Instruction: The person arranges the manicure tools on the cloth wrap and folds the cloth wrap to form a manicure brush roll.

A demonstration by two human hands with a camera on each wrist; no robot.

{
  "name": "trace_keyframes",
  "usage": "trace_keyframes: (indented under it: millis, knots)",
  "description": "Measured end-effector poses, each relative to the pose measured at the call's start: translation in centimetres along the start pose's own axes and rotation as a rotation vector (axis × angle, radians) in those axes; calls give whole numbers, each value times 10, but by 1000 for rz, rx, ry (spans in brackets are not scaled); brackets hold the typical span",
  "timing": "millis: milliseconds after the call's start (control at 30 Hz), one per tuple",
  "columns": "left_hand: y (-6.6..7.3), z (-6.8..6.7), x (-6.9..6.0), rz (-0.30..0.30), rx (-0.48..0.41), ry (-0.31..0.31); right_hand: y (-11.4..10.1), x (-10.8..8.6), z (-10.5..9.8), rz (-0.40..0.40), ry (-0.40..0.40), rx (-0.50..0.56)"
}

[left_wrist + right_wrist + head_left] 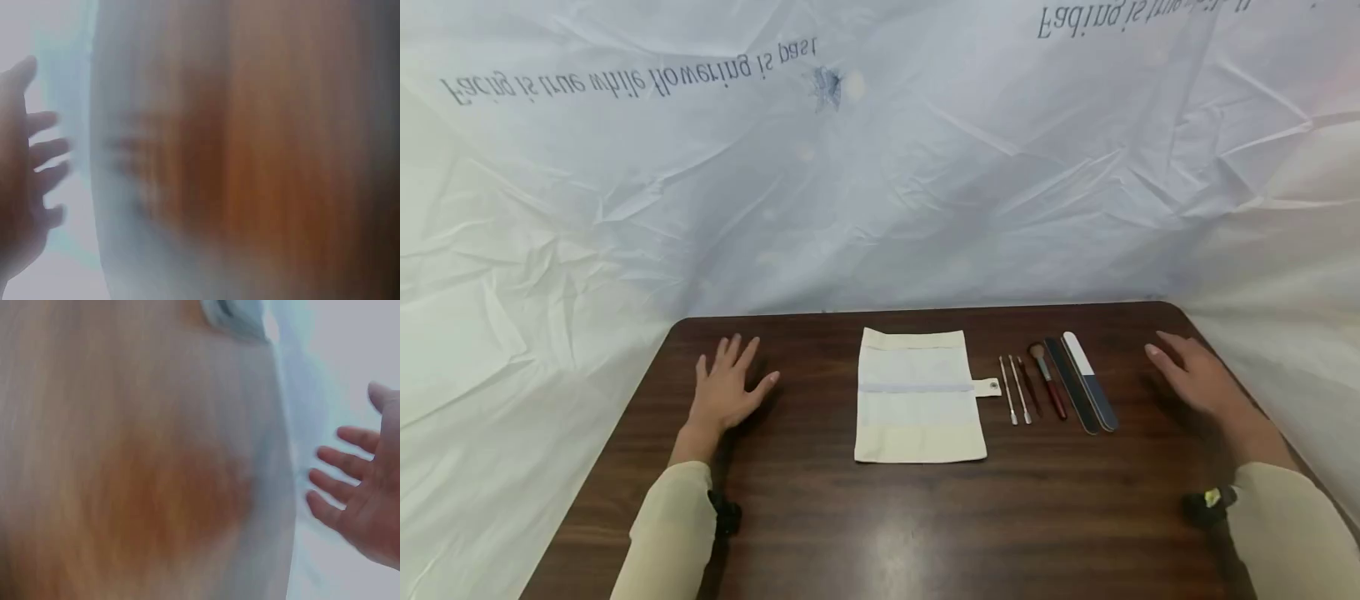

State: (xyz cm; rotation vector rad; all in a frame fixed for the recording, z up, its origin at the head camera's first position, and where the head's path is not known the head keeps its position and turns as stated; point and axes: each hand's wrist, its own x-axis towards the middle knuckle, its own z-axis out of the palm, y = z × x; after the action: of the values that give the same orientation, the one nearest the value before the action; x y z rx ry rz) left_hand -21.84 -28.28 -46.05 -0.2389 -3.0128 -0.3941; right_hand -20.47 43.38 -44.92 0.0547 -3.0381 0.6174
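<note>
My left hand is over the left part of the table, its fingers spread, holding nothing. On the right side my right hand is likewise empty, fingers extended, nearest to the nail files. An unfolded cream cloth pouch lies flat in the middle, its snap strap pointing right. Beside it lie two thin metal cuticle tools, a slim dark brown stick, a brush with a red handle, a black nail file and a white and blue-grey nail file.
The dark wooden table has rounded far corners. A wrinkled white sheet with printed lettering hangs behind it and along both sides. In the right wrist view a blurred pale thing shows at the top; its kind cannot be made out.
</note>
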Motion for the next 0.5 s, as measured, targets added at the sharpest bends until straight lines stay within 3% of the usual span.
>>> trace_keyframes:
  millis: [100, 300, 367, 500]
  knots:
    - [20, 5, 2, -8, -173, -49, -21, 3, -4, 71, -68, 143]
    - [69, 12, 14, -31, -506, -78, -60, 5, -2, 125, -147, 186]
    - [86, 15, 17, -50, -596, -120, -70, 4, 1, 128, -153, 205]
    - [115, 27, 18, -167, -798, -248, -85, 4, 10, 147, -155, 210]
